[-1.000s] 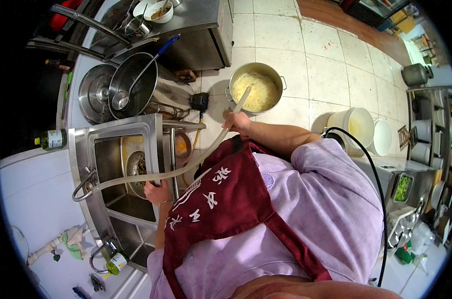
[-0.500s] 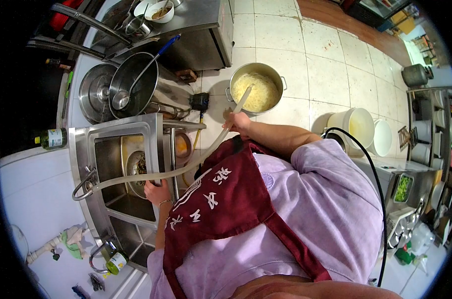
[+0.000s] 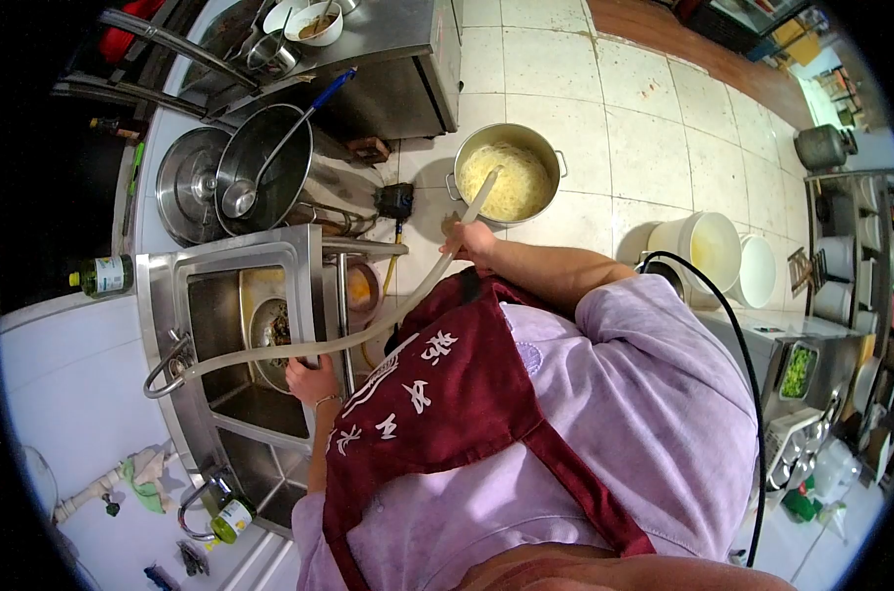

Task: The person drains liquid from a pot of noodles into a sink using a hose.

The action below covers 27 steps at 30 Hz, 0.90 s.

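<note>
My right hand (image 3: 471,243) is closed around a pale flexible hose (image 3: 417,295). One end of the hose fits over the tap (image 3: 168,376) at the sink; the other dips into a large two-handled pot (image 3: 535,135) on the floor. Pale yellow noodle-like strands (image 3: 509,182) fill much of that pot. With its thumb and fingers apart, my left hand (image 3: 312,380) rests on the front rim of the steel sink (image 3: 299,286), below the hose. Inside the basin sits a metal bowl (image 3: 262,330) with dark bits in it, partly hidden by the hose.
Left of the floor pot, a tall steel stockpot (image 3: 304,163) holds a blue-handled ladle (image 3: 240,196). White buckets (image 3: 673,241) stand on the floor at right. A steel cabinet (image 3: 397,94) is beyond the stockpot. Green bottles (image 3: 109,276) stand around the sink.
</note>
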Each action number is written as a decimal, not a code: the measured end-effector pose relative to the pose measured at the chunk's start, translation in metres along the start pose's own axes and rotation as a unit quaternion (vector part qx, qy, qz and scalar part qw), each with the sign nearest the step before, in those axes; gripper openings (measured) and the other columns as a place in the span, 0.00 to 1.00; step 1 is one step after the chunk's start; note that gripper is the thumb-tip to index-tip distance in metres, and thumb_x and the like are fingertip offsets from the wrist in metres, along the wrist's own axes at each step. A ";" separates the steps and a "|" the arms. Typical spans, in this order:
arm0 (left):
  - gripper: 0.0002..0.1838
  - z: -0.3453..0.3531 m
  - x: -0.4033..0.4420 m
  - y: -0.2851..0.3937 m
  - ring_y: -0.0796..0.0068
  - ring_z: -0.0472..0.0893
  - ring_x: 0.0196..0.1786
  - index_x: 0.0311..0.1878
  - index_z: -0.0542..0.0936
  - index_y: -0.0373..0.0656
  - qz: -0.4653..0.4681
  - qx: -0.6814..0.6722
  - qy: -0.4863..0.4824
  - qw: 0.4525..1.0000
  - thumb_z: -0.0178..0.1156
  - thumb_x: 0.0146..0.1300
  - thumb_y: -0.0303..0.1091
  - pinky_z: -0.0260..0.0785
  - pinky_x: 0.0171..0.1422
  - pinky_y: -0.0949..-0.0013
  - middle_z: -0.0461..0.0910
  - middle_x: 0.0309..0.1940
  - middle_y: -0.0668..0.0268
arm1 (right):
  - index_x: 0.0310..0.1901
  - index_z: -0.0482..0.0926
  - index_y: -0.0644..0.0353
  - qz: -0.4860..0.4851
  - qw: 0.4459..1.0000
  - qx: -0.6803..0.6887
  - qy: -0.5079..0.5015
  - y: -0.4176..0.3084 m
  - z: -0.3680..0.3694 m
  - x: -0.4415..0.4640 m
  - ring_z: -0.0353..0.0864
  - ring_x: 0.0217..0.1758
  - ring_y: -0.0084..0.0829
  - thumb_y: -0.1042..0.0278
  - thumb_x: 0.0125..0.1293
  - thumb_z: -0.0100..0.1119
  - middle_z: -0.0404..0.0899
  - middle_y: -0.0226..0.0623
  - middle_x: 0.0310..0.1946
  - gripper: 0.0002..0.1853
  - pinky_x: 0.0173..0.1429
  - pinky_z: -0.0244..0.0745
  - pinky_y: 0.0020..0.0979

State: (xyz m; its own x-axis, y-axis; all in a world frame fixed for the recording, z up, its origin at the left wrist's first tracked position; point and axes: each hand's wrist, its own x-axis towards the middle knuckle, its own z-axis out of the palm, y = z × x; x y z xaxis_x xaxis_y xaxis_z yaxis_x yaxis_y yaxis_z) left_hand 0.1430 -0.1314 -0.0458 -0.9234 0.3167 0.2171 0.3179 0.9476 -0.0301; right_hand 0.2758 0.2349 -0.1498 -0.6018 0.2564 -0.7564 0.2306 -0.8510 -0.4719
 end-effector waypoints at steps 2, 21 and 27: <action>0.32 -0.001 0.000 0.001 0.50 0.74 0.43 0.49 0.72 0.33 -0.004 0.000 -0.003 1.000 0.62 0.47 0.50 0.66 0.47 0.53 0.74 0.38 0.50 | 0.39 0.68 0.66 0.001 1.000 0.003 0.006 0.000 0.001 0.000 0.78 0.36 0.42 0.66 0.64 0.40 0.73 0.44 0.30 0.11 0.44 0.74 0.44; 0.32 0.004 -0.001 -0.003 0.51 0.74 0.42 0.50 0.72 0.35 -0.003 0.001 -0.002 1.000 0.63 0.47 0.51 0.66 0.46 0.53 0.73 0.37 0.51 | 0.41 0.66 0.65 0.004 1.000 0.013 0.000 -0.001 0.001 -0.002 0.78 0.36 0.42 0.65 0.65 0.41 0.72 0.43 0.32 0.11 0.44 0.74 0.45; 0.32 0.003 -0.001 -0.003 0.51 0.74 0.41 0.49 0.72 0.35 -0.013 0.003 -0.012 1.000 0.63 0.46 0.51 0.66 0.46 0.53 0.73 0.36 0.52 | 0.39 0.67 0.65 0.006 1.000 0.005 -0.005 0.000 -0.001 0.001 0.78 0.36 0.41 0.66 0.64 0.41 0.72 0.43 0.31 0.10 0.44 0.74 0.45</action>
State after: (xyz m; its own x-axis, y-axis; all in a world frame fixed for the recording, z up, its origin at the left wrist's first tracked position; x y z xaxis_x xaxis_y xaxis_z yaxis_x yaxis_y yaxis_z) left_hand 0.1420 -0.1342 -0.0493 -0.9364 0.2919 0.1948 0.2918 0.9560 -0.0297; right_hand 0.2761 0.2360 -0.1510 -0.6063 0.2415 -0.7577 0.2299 -0.8589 -0.4577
